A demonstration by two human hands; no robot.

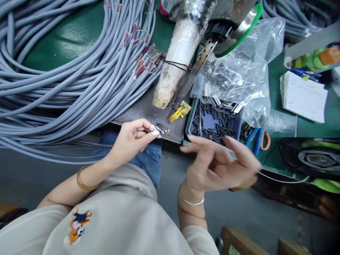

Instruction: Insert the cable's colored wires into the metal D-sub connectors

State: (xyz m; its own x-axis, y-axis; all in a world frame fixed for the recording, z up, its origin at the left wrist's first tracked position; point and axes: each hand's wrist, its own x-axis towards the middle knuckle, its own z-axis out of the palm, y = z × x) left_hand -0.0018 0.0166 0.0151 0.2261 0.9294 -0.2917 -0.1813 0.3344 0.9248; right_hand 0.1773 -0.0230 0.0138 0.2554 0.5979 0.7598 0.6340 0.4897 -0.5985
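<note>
The person's left hand (132,140) has its finger and thumb tips pinched close together, right beside a small metal connector (162,129). The connector is at the front edge of the dark mat (138,109). I can't tell if those fingers grip it. The right hand (217,163) is near the tray (189,122) of little black bits (221,122). Its fingers are loosely apart and blurry, and I see nothing in them.

This looks like a small-parts bit, with the left hand minding the connector and the right hand free. Working on such a tiny part calls for a still left hand and a gentle pinch from the right. The grey cables (79,81) lie to the left on the green worktop (63,51), with colourful wire ends (140,67) poking out.
</note>
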